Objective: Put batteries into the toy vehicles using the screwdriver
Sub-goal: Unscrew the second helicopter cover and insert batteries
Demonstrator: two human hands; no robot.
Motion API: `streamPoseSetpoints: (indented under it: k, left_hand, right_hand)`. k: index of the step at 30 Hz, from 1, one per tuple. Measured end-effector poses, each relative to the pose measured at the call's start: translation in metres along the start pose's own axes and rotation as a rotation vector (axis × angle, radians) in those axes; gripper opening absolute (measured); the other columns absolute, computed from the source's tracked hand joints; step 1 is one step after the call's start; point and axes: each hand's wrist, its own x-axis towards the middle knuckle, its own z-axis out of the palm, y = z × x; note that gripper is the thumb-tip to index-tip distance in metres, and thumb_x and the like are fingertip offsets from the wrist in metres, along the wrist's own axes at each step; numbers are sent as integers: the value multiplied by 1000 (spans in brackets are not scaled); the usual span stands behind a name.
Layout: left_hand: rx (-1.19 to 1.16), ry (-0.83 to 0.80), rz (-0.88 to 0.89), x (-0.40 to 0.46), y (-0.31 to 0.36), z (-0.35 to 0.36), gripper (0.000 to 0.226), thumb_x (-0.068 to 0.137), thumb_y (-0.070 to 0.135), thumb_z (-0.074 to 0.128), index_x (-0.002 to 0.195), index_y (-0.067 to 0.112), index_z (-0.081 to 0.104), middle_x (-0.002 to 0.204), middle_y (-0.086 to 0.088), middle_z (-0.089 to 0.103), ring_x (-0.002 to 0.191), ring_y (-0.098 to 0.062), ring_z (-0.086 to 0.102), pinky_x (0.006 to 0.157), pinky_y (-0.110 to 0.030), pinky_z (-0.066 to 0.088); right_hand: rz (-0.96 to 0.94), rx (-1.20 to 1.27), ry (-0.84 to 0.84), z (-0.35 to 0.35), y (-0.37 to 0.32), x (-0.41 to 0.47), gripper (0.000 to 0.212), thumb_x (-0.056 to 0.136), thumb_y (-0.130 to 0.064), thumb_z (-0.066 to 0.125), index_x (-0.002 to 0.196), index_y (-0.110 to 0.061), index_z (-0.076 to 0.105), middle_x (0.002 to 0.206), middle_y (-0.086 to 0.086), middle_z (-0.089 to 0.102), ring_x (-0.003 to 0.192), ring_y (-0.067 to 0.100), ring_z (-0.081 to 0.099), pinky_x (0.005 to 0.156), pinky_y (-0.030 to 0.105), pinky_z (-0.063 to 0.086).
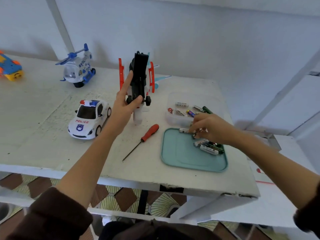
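My left hand grips a toy plane stood on end, its black underside facing me, red-and-white wings to the sides. My right hand reaches over the far edge of a teal tray and pinches a white battery. More batteries lie on the tray under that hand. A clear box behind the tray holds several batteries. The red-handled screwdriver lies on the table between my hands, untouched.
A white police car sits left of my left hand. A blue-and-white toy helicopter stands at the back. An orange-and-blue toy is at the far left edge. The table's front edge runs close to me.
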Motion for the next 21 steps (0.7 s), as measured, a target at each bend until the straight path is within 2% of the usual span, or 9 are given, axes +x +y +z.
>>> streamPoseSetpoints:
  k: [2, 4, 6, 9, 11, 14, 16, 19, 21]
  left_hand:
    - [7, 1, 5, 1, 1, -1, 64, 99, 8, 49, 150, 33, 19, 124, 36, 31, 111, 24, 38, 86, 1, 37]
    - [-10, 4, 7, 2, 1, -2, 65, 99, 8, 48, 150, 33, 18, 128, 32, 36, 126, 0, 42, 96, -11, 39]
    - [-22, 0, 8, 2, 2, -1, 65, 99, 7, 47, 150, 33, 17, 129, 30, 37, 131, -10, 42, 99, -17, 40]
    - [-8, -11, 5, 0, 2, 0, 65, 99, 6, 47, 151, 32, 17, 121, 39, 34, 115, 17, 44, 87, -1, 39]
    - [4, -15, 3, 0, -1, 0, 64, 99, 6, 47, 151, 31, 18, 121, 39, 31, 103, 31, 40, 82, 4, 36]
    - [7, -18, -3, 1, -2, 0, 65, 99, 8, 48, 151, 34, 18, 123, 36, 31, 106, 30, 37, 87, 2, 35]
    - [18, -18, -8, 0, -2, -1, 65, 99, 7, 48, 151, 34, 18, 123, 34, 31, 102, 36, 33, 82, 7, 32]
    - [31, -7, -7, -1, -2, -1, 66, 99, 4, 47, 151, 32, 17, 125, 31, 29, 98, 40, 30, 78, 10, 29]
    - [34, -9, -13, -2, -2, -1, 67, 98, 3, 46, 151, 33, 17, 127, 29, 28, 97, 41, 29, 78, 11, 28]
  right_hand:
    - [24, -85, 8, 3, 1, -5, 23, 64, 3, 77, 84, -7, 75, 80, 12, 60, 75, 26, 56, 65, 29, 41]
    - [33, -150, 12, 7, 0, -8, 21, 68, 0, 75, 88, -8, 74, 85, 13, 59, 84, 29, 56, 64, 32, 44]
    - [70, -187, -5, 8, -2, -7, 20, 76, -6, 71, 95, -10, 73, 93, 10, 57, 94, 26, 53, 68, 37, 47]
    - [103, -258, -60, 8, -2, -5, 21, 82, -13, 65, 102, -13, 70, 103, 5, 55, 104, 19, 47, 73, 37, 47]
    - [75, -297, -68, 11, -2, -4, 19, 83, -11, 63, 101, -11, 68, 104, 4, 55, 106, 20, 48, 69, 33, 47]
    - [46, -275, -17, 17, 2, -2, 17, 81, -4, 62, 98, -8, 64, 104, 5, 53, 100, 22, 50, 66, 33, 45]
    - [18, -114, 83, 16, -1, 3, 15, 79, 2, 61, 92, -5, 61, 98, 4, 50, 87, 21, 51, 66, 35, 45]
    - [-12, 121, 277, 4, -21, 17, 14, 80, 4, 62, 90, -5, 61, 87, -2, 52, 69, 2, 49, 67, 11, 38]
    - [-15, 227, 375, -8, -37, 29, 22, 83, 2, 60, 103, -7, 61, 86, -1, 56, 68, 4, 54, 67, 8, 42]
